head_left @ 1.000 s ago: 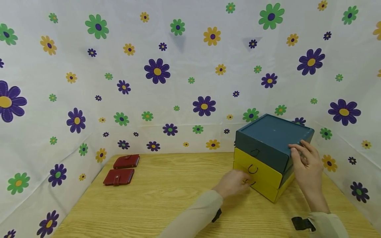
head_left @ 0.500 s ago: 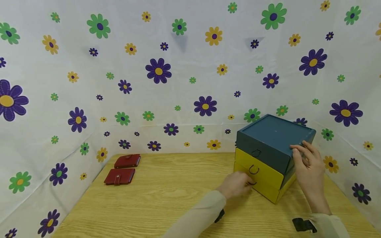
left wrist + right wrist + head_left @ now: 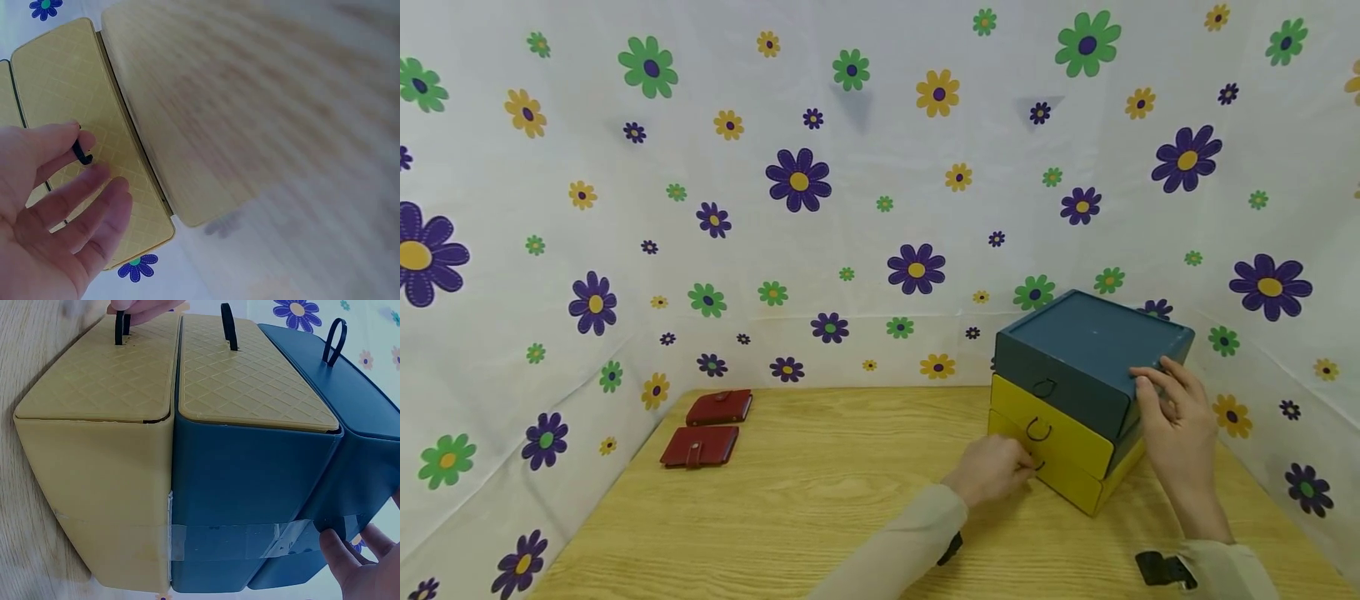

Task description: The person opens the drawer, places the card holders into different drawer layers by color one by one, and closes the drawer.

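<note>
A stack of three drawer boxes stands on the right: a blue box [image 3: 1086,333] on top, a yellow-fronted drawer [image 3: 1075,429] in the middle, a yellow drawer [image 3: 1067,483] at the bottom. Each front has a black loop. My left hand [image 3: 988,471] pinches the bottom drawer's loop [image 3: 81,153] between thumb and index finger; its other fingers spread in front of the panel. My right hand [image 3: 1180,425] rests against the blue box's near right corner, fingertips on its upper edge. From the right wrist view, all the drawer fronts [image 3: 259,381] look closed.
Two red snap-strap notebooks [image 3: 700,446] lie one behind the other at the table's far left. Clear tape [image 3: 206,542] runs across the side of the stack. Behind the wooden table [image 3: 812,467] hangs a white flower-print sheet [image 3: 865,233].
My left hand has shifted slightly right and now pinches the bottom drawer's loop. The right hand stays on the blue box, and the stack looks unmoved.
</note>
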Motion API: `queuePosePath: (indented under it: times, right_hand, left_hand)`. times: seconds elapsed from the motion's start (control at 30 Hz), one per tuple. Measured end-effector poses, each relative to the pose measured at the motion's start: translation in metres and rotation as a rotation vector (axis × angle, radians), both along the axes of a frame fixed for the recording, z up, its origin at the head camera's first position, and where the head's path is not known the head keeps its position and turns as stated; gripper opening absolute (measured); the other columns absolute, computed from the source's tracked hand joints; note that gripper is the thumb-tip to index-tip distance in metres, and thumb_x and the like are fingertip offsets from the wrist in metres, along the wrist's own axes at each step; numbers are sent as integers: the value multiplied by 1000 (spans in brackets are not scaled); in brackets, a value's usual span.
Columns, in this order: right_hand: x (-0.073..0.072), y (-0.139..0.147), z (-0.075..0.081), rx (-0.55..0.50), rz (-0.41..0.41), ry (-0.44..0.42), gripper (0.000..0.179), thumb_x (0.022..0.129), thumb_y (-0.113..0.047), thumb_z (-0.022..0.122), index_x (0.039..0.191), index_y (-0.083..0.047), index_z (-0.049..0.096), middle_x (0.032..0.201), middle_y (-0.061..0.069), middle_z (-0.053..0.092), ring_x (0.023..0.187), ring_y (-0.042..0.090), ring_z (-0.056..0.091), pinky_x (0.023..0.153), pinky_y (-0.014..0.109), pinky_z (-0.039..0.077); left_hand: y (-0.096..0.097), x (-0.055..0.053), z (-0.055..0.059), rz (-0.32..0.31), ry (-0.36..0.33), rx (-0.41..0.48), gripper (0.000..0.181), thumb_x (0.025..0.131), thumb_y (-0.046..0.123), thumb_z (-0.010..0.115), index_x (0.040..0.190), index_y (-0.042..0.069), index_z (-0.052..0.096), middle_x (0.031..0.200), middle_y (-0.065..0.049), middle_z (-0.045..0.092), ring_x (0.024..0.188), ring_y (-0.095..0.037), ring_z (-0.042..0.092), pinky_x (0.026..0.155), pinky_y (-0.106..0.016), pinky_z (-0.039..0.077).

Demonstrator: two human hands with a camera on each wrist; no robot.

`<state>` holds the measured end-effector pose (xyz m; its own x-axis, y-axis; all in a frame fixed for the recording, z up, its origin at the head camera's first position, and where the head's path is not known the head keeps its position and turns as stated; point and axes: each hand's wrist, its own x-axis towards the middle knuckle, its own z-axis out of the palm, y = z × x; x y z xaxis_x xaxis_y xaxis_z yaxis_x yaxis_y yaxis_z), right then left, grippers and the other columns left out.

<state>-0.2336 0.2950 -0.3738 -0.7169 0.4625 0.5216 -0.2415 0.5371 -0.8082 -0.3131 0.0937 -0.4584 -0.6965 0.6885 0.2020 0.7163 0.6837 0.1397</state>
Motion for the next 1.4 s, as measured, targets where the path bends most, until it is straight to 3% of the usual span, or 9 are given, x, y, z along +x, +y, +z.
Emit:
queuePosePath:
  times: [0.2, 0.4, 0.7, 0.9, 1.17, 1.4]
  right_hand:
    - [0, -1, -1, 11, -13, 17, 34, 103, -26, 50, 119, -1, 67, 150, 3, 43, 139, 27, 38, 108, 55, 39]
    - [-1, 0, -1, 3, -2, 5, 35, 103, -27, 50, 121, -2, 66, 152, 1, 42, 141, 27, 37, 109, 55, 37]
    - [0, 0, -1, -8, -4, 10, 35, 103, -27, 51, 120, -2, 67, 151, 0, 42, 139, 25, 38, 110, 51, 39]
    - [1, 0, -1, -12, -1, -8, 35, 103, -27, 50, 121, -2, 66, 151, -1, 42, 140, 24, 37, 111, 49, 38]
    - [0, 2, -4, -4, -2, -14, 35, 103, -28, 50, 122, -3, 66, 151, -1, 42, 140, 25, 37, 111, 46, 39]
    - [-1, 2, -3, -3, 4, 0, 35, 103, -28, 50, 121, -3, 67, 151, 0, 42, 140, 25, 37, 110, 51, 39]
  left_hand:
    - [-5, 3, 1, -32, 24, -10, 15, 93, 29, 68, 102, 24, 79, 97, 14, 74, 81, 4, 64, 67, -11, 49]
    - [-13, 6, 3, -93, 71, -38, 11, 92, 25, 69, 89, 22, 79, 81, 14, 71, 63, 6, 52, 58, -8, 40]
    - [-31, 11, 5, -155, 51, -32, 17, 92, 21, 69, 76, 20, 74, 65, 13, 57, 57, 2, 40, 54, -9, 34]
    - [-45, 17, 6, -201, 46, -23, 13, 91, 20, 70, 80, 18, 76, 68, 12, 59, 58, 4, 41, 56, -8, 36]
    - [-59, 24, 4, -203, 36, -34, 14, 92, 20, 69, 79, 19, 75, 69, 11, 59, 58, 3, 40, 54, -10, 34]
    - [-69, 30, 5, -199, 44, -60, 12, 93, 23, 68, 85, 20, 76, 75, 12, 63, 64, 4, 47, 58, -11, 38]
